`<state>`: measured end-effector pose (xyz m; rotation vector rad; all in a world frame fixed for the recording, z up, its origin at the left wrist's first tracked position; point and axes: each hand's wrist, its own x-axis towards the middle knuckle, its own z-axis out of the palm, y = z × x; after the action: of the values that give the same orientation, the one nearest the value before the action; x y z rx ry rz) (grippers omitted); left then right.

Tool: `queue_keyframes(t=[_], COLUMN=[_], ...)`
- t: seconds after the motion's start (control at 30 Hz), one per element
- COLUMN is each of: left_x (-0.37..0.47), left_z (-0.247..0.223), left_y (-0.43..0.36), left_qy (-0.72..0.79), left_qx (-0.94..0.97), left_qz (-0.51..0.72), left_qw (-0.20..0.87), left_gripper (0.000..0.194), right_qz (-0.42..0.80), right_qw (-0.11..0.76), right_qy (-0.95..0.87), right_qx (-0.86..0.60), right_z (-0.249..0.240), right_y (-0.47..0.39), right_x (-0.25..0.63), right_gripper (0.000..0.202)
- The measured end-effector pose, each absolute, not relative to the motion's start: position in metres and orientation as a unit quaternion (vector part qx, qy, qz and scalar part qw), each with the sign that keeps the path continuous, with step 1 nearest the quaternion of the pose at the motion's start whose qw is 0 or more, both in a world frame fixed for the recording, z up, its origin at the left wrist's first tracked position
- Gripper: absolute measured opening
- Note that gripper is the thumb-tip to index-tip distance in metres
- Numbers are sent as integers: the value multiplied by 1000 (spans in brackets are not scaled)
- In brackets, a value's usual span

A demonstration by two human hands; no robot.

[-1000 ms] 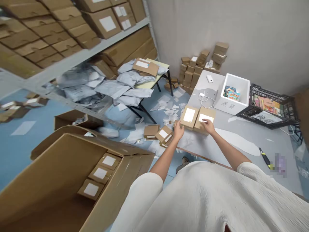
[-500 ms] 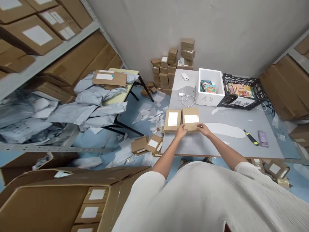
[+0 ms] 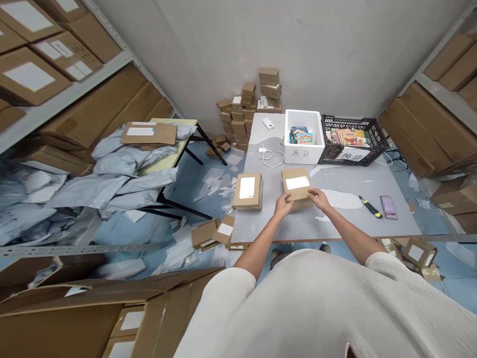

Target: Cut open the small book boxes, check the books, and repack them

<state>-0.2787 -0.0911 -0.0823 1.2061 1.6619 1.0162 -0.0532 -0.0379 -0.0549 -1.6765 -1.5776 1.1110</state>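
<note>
A small brown cardboard box (image 3: 296, 174) with a white label is held by its near edge over the grey table (image 3: 268, 226). My left hand (image 3: 283, 205) grips its near left corner, fingers closed. At its near right corner, my right hand (image 3: 319, 199) is also closed on it. A second cardboard box (image 3: 248, 200), labelled in white, lies on the table to the left, apart from both hands. Right of my right hand lie a black and yellow utility knife (image 3: 370, 207) and a blurred purple phone-shaped item (image 3: 389, 208).
A white foam box (image 3: 303, 155) with books and a black crate (image 3: 354, 155) with books stand at the back. A charger cable (image 3: 274, 163) lies left of them. Stacked cartons (image 3: 238, 129) line the wall. Grey mailing bags (image 3: 112, 171) pile up left; paper scraps litter the floor.
The held box has moved right, away from the other box, leaving a gap between them. Both hands moved with it. The camera view has shifted right.
</note>
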Motion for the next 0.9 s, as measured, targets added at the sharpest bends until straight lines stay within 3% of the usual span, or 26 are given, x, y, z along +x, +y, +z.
queue_keyframes(t=[0.5,0.73,0.9], left_x=[-51,-56,-83], left_z=[-111,-106,-90], left_y=[-82,-80,-42], left_qy=[673,725,717], left_qx=[432,485,544], left_qz=[388,286,276], left_qw=[457,396,337], left_gripper=[34,33,42], right_qz=[402,384,371], right_qw=[252,298,284], right_qy=[-630,-592,-589], right_qx=[-615,-643,-659], right_z=[-95,-114,-113], right_y=[-6,-14,-17], right_x=[157,179,178], right_gripper=[26,40,22])
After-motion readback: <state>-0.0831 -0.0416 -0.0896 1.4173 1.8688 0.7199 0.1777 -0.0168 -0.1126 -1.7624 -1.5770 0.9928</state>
